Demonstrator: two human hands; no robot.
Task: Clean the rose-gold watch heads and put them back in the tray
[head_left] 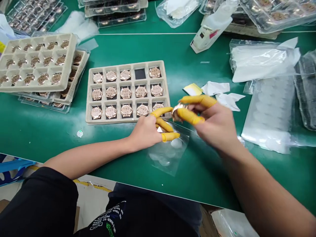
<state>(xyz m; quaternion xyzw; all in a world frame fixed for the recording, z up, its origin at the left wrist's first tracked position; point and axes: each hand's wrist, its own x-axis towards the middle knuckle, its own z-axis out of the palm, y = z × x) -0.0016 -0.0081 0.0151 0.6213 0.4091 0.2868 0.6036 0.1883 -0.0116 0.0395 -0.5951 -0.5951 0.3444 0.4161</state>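
Note:
My right hand (214,120), in yellow finger cots, pinches a rose-gold watch case (178,111) above the table, partly hidden by the fingers. From the left, a fingertip of my left hand (150,130) reaches the case's edge. Its other fingers, also in yellow cots, are spread over a clear plastic bag (168,161) with round clear discs in it. Just behind is a cream compartment tray (87,98) of rose-gold watch cases, backs up on black pads. One back-row compartment, second from the right, shows only its black pad (140,74).
Stacked trays of watch cases (70,49) stand at the left, more at the back. A white bottle (209,31) leans at the back right. White paper pieces (216,88), a bagged white stack (261,61) and a clear plastic sheet (269,112) lie at the right.

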